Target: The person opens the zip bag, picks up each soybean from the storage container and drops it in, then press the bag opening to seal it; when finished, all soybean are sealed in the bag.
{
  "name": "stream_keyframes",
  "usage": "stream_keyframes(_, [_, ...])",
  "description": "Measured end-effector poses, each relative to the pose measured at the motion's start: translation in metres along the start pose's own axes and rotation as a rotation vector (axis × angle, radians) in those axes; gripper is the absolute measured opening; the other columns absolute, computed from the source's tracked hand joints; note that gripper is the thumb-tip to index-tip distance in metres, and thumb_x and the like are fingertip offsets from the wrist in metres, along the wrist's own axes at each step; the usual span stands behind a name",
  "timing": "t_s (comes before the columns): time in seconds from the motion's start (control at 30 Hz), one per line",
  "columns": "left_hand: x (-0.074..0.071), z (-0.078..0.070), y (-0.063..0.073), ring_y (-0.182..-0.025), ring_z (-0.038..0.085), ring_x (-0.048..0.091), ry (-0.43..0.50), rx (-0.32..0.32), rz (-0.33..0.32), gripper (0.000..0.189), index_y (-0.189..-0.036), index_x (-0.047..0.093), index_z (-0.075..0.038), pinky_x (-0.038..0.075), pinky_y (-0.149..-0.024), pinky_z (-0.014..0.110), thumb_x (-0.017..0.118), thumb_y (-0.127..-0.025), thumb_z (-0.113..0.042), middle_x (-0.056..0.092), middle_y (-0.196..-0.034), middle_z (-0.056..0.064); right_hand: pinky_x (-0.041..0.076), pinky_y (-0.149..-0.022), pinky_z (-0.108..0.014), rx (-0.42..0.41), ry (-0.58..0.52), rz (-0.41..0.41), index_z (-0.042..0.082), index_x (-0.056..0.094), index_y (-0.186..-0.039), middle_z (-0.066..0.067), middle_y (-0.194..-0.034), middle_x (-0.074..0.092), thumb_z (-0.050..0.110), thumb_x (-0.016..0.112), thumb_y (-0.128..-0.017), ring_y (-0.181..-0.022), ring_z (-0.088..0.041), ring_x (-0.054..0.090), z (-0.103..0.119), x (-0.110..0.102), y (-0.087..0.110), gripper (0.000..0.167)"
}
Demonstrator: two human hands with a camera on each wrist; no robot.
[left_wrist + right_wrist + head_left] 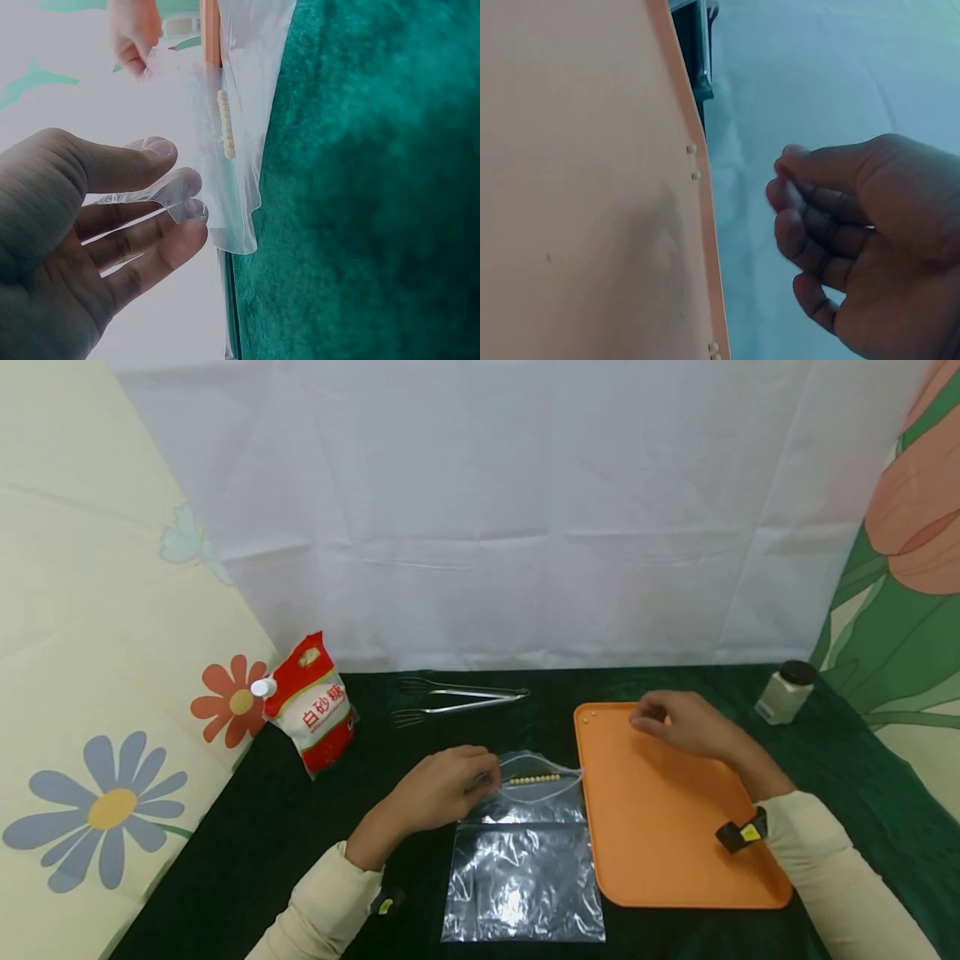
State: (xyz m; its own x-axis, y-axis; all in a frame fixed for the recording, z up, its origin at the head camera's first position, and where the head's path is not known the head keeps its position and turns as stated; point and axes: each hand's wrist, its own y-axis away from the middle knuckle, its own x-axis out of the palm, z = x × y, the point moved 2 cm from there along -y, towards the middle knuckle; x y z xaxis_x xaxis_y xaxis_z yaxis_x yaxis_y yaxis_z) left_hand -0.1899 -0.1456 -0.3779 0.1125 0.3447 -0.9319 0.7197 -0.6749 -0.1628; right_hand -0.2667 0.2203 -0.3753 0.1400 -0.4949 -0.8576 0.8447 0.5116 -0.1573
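A clear plastic bag (521, 868) lies flat with its mouth spread. My left hand (450, 781) holds one side of that mouth, film passing between thumb and fingers (187, 244). A straight row of small cream beads (534, 780) shows at the bag's mouth. The orange tray (675, 827) is to the right of the bag. Above its far edge is my right hand (682, 722), fingers curled and thumb near the index finger; whether something tiny sits between them cannot be seen. Several loose beads (691, 148) lie along the tray's rim.
A red and white sugar pouch (318, 710) with a white cap stands at the back left. Metal tongs (465, 700) lie behind the bag. At the back right is a small jar (783, 693) with a black lid. Dark green cloth (247, 868) covers the table.
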Motion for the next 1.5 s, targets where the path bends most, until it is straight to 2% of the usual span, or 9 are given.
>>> stream_keyframes(0.1, [0.0,0.0,0.0,-0.081,0.004,0.055,-0.007,0.002,-0.003,0.011,-0.102,0.067,-0.021,0.05,-0.068,0.024,0.07,-0.094,-0.013,0.061,-0.102,-0.013,0.048,-0.078,-0.039,-0.031,-0.052,-0.03,0.016,0.069,-0.11,0.007,-0.097,0.065,0.036,0.062,-0.1,-0.087,-0.013,0.058,0.005,0.001,-0.003,0.023])
stream_keyframes(0.2, [0.0,0.0,0.0,-0.082,0.003,0.055,-0.007,0.002,-0.003,0.011,-0.102,0.068,-0.021,0.05,-0.068,0.024,0.069,-0.094,-0.014,0.061,-0.102,-0.013,0.047,-0.079,-0.04,-0.038,-0.135,-0.034,0.018,0.069,-0.111,0.007,-0.099,0.066,0.04,0.061,-0.1,-0.088,-0.015,0.058,0.01,0.002,-0.004,0.026])
stream_keyframes(0.4, [0.002,0.0,0.0,-0.082,0.002,0.055,-0.005,0.002,0.0,0.011,-0.102,0.068,-0.021,0.05,-0.068,0.023,0.069,-0.094,-0.014,0.061,-0.102,-0.013,0.049,-0.078,-0.041,-0.06,-0.314,-0.01,0.024,0.068,-0.111,0.002,-0.103,0.066,0.036,0.063,-0.099,-0.09,-0.02,0.058,0.026,0.007,-0.004,0.018])
stream_keyframes(0.5, [0.002,0.0,0.0,-0.082,0.003,0.055,-0.004,0.004,-0.002,0.011,-0.102,0.067,-0.021,0.05,-0.068,0.023,0.07,-0.094,-0.014,0.061,-0.102,-0.013,0.049,-0.079,-0.042,-0.098,-0.351,0.01,0.025,0.068,-0.111,0.001,-0.103,0.066,0.034,0.063,-0.099,-0.091,-0.02,0.059,0.036,0.012,-0.005,0.015])
stream_keyframes(0.7, [0.002,0.0,-0.001,-0.081,0.003,0.055,-0.009,0.012,-0.003,0.012,-0.101,0.067,-0.022,0.05,-0.067,0.023,0.07,-0.094,-0.014,0.061,-0.101,-0.013,0.051,-0.076,-0.041,-0.159,-0.345,0.052,0.024,0.068,-0.11,0.003,-0.099,0.066,0.035,0.062,-0.1,-0.088,-0.016,0.059,0.054,0.024,-0.005,0.016])
stream_keyframes(0.9, [0.001,0.0,-0.001,-0.081,0.003,0.055,-0.011,0.006,-0.001,0.011,-0.101,0.067,-0.022,0.049,-0.066,0.022,0.07,-0.094,-0.014,0.06,-0.1,-0.014,0.052,-0.077,-0.041,-0.211,-0.357,0.137,0.026,0.067,-0.111,0.003,-0.101,0.067,0.033,0.061,-0.101,-0.09,-0.015,0.06,0.064,0.032,-0.005,0.014])
stream_keyframes(1.07, [0.001,-0.001,-0.001,-0.081,0.002,0.055,-0.009,0.003,0.001,0.011,-0.101,0.067,-0.022,0.049,-0.066,0.022,0.07,-0.094,-0.014,0.061,-0.1,-0.014,0.052,-0.079,-0.042,-0.208,-0.348,0.179,0.024,0.066,-0.11,0.009,-0.1,0.067,0.034,0.062,-0.1,-0.091,-0.015,0.06,0.067,0.036,-0.006,0.015])
stream_keyframes(1.27, [0.001,-0.001,-0.001,-0.081,0.002,0.055,-0.011,0.007,0.001,0.011,-0.101,0.067,-0.022,0.049,-0.066,0.022,0.069,-0.094,-0.014,0.061,-0.101,-0.013,0.051,-0.083,-0.042,-0.207,-0.348,0.227,0.027,0.067,-0.108,0.011,-0.102,0.067,0.036,0.063,-0.099,-0.093,-0.015,0.06,0.068,0.04,-0.006,0.013])
stream_keyframes(1.5, [0.001,-0.002,-0.001,-0.081,0.002,0.055,-0.013,0.013,-0.003,0.011,-0.101,0.067,-0.022,0.049,-0.065,0.022,0.07,-0.094,-0.014,0.061,-0.1,-0.013,0.05,-0.08,-0.041,-0.219,-0.327,0.233,0.021,0.068,-0.109,0.011,-0.101,0.067,0.035,0.063,-0.099,-0.091,-0.015,0.059,0.07,0.041,-0.006,0.018])
